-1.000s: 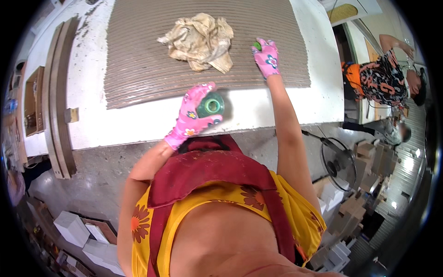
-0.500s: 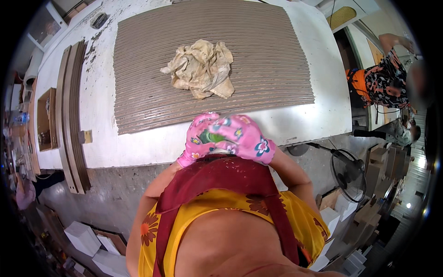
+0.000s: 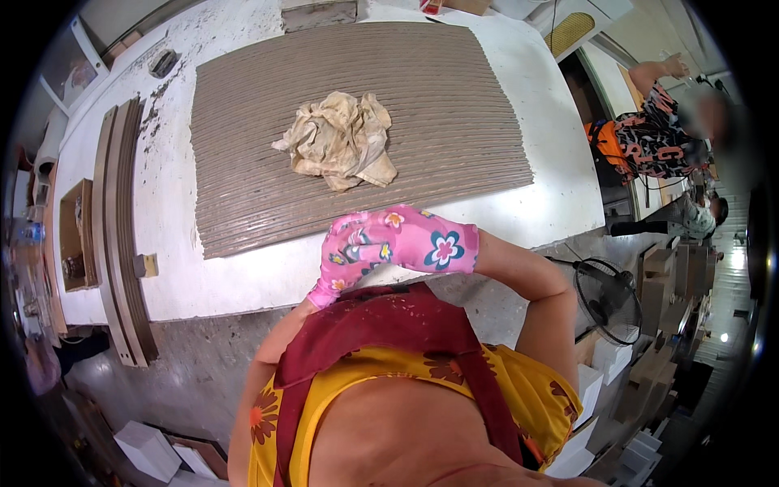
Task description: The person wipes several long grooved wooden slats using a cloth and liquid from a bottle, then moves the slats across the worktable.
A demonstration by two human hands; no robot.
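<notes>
Both my hands wear pink gloves with flower prints and are pressed together above the table's near edge. My right hand (image 3: 426, 239) reaches across and lies against my left hand (image 3: 334, 264), its fingers bent over it. Both look closed; whatever may be between them is hidden. Just beyond them lies a row of thin grey-brown strips (image 3: 243, 191), side by side, forming a wide ribbed panel. A crumpled, stained cream cloth (image 3: 337, 140) rests on the strips, apart from my hands.
The white table (image 3: 203, 284) carries long boards (image 3: 122, 235) at the left, beside a wooden box (image 3: 77, 235). A grey block (image 3: 319, 15) stands at the far edge. On the right are a black fan (image 3: 607, 300) and a person (image 3: 649, 142).
My right hand has moved left over my left hand, with the right forearm turned further across. The green thing seen between the gloves is now hidden. The view has shifted slightly.
</notes>
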